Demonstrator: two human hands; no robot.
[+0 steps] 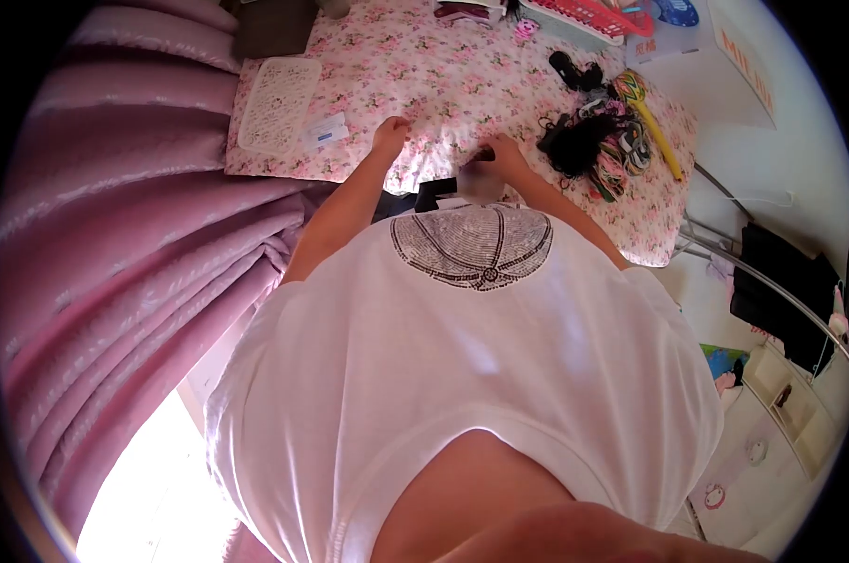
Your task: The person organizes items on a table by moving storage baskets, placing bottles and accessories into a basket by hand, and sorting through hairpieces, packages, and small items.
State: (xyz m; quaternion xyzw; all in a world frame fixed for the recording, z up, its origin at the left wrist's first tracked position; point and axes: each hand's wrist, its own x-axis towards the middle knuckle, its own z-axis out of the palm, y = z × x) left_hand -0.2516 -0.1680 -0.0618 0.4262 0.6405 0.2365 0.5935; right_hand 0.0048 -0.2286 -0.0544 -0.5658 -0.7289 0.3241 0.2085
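Observation:
My left hand [391,137] is over the near part of the flower-patterned tablecloth [377,75], its fingers curled in. Whether anything thin is inside them is hidden. To its right, my right hand [506,158] is closed around a small dark object [485,154], whose kind I cannot make out. A blurred patch lies just below that hand, near the table edge. Close by, a black strap-like piece [435,194] shows between the table edge and my white shirt. The two hands are apart.
A white lattice tray [280,105] and a small white packet [327,130] lie at left. On the right are black hair-like bundles [579,144], colourful cords [631,141] and a yellow stick [659,141]. A red basket [593,17] and a white box [701,61] stand behind. Pink curtains [133,188] hang left.

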